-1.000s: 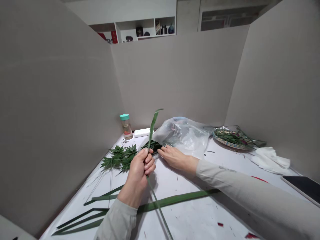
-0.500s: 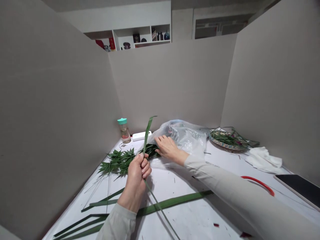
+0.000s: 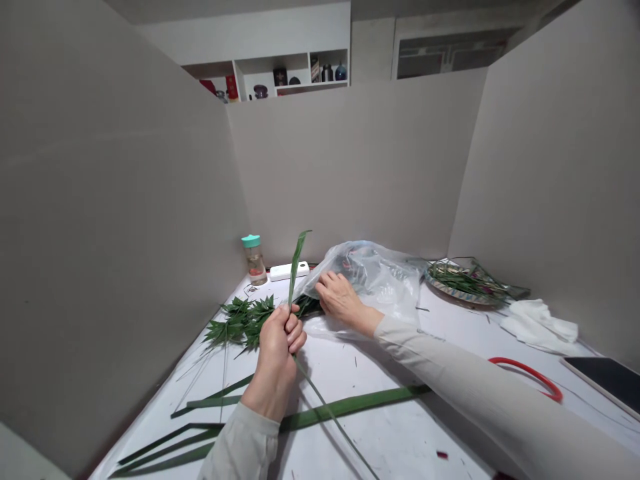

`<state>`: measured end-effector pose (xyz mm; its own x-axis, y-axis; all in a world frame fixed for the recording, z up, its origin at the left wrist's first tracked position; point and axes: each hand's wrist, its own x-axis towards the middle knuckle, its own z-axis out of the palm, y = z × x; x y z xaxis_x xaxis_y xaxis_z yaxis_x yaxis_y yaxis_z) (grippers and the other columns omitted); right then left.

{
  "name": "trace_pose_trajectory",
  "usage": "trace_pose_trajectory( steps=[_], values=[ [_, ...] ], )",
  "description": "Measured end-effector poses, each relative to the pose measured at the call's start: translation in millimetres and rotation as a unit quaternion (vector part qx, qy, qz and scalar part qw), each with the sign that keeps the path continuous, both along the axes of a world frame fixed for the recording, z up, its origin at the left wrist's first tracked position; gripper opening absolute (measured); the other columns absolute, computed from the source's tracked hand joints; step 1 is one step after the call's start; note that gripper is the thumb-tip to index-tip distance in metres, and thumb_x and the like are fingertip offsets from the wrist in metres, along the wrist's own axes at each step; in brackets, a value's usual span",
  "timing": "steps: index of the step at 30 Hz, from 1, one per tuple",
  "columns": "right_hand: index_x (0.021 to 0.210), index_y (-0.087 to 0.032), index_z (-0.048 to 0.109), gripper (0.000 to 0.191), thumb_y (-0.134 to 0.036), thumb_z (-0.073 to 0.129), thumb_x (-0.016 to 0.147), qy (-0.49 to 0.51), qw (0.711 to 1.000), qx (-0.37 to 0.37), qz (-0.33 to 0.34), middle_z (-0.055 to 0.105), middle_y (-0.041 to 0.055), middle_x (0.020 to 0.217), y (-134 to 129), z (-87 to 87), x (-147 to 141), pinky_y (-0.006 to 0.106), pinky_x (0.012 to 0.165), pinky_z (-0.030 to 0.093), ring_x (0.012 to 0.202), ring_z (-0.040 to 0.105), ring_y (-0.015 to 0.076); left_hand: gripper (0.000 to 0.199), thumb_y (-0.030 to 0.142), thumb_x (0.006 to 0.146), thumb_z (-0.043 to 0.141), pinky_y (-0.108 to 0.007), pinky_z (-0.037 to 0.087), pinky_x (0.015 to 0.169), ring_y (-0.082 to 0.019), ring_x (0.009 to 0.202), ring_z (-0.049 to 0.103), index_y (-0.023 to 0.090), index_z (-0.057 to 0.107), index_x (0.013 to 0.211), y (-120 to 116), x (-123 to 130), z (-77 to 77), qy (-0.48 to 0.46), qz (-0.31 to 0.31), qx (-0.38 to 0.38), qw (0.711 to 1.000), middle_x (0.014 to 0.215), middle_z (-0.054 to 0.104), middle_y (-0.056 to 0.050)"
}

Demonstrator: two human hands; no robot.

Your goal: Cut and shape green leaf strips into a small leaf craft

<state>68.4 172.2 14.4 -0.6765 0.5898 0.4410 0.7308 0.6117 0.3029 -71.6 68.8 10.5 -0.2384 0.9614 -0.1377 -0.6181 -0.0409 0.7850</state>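
From my end I have the left hand point(image 3: 283, 337) clenched around a slim green leaf with a bent tip point(image 3: 297, 263); it stands nearly upright from the fist, just left of the crumpled, translucent plastic bag point(image 3: 390, 290), my landmark here. A thin green stem point(image 3: 327, 407) slants out below that fist. I see the right hand point(image 3: 343, 301) at the bag's left-hand mouth, fingers bent against it; I cannot tell whether they pinch film, leaves or nothing. Dark green leaves point(image 3: 306, 305) show in that mouth, between the two hands.

Left of the bag I make out spiky green leaf bunches point(image 3: 243, 320), a slim white plastic device with rounded ends point(image 3: 290, 271) and, beyond that, a clear bottle with a turquoise lid point(image 3: 255, 263). On the near side of the bag, a long, broad green leaf point(image 3: 360, 403) lies across the white tabletop point(image 3: 390, 450), passing beneath the right sleeve point(image 3: 450, 363).

Right of the bag I have a round, pattern-rimmed plate point(image 3: 446, 291) heaped with thin green stalks point(image 3: 465, 277), then a rumpled white cloth point(image 3: 540, 323), and nearer me a curved red strip point(image 3: 533, 372) and a flat, dark-screened device point(image 3: 605, 380).
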Motion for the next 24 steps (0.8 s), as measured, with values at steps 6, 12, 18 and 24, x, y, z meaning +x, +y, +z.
trace_pose_trajectory(
  steps=[6,12,18,24],
  values=[
    [0.128,-0.017,0.061,0.034,-0.034,0.064,0.099,-0.007,1.000,0.004,-0.012,0.064,0.0102,0.128,1,-1.8,-1,0.048,0.091,0.056,0.110,0.065,0.0260,0.034,0.034,0.095,0.064,-0.044,0.059,0.082,-0.024,0.100,0.068,0.018,0.062,0.125,0,-1,0.5,-0.002,-0.018,-0.005,1.000,0.124,0.066,-0.010],
    [0.123,-0.016,0.063,0.029,-0.031,0.064,0.099,-0.016,0.999,0.005,-0.031,0.066,0.0097,0.124,3,-0.1,6,0.045,0.089,0.057,0.106,0.067,0.0244,0.035,0.035,0.095,0.064,-0.044,0.059,0.082,-0.024,0.100,0.068,0.018,0.062,0.125,-2,2,1.8,0.000,-0.013,0.004,1.000,0.123,0.066,-0.010],
    [0.125,-0.016,0.062,0.032,-0.034,0.065,0.098,-0.017,0.999,0.019,-0.041,0.064,0.0098,0.126,-6,-7.1,5,0.047,0.090,0.056,0.108,0.066,0.0256,0.034,0.036,0.095,0.064,-0.043,0.060,0.081,-0.023,0.098,0.068,0.018,0.062,0.124,-4,5,2.5,0.006,-0.008,0.018,1.000,0.121,0.067,-0.010],
    [0.122,-0.015,0.064,0.030,-0.033,0.065,0.098,-0.024,0.997,0.009,-0.073,0.066,0.0102,0.123,5,-11.3,12,0.045,0.089,0.057,0.104,0.067,0.0242,0.035,0.036,0.095,0.063,-0.044,0.059,0.082,-0.024,0.099,0.068,0.018,0.062,0.125,-5,10,2.7,0.015,0.001,0.018,1.000,0.123,0.066,-0.010]
  ],
)
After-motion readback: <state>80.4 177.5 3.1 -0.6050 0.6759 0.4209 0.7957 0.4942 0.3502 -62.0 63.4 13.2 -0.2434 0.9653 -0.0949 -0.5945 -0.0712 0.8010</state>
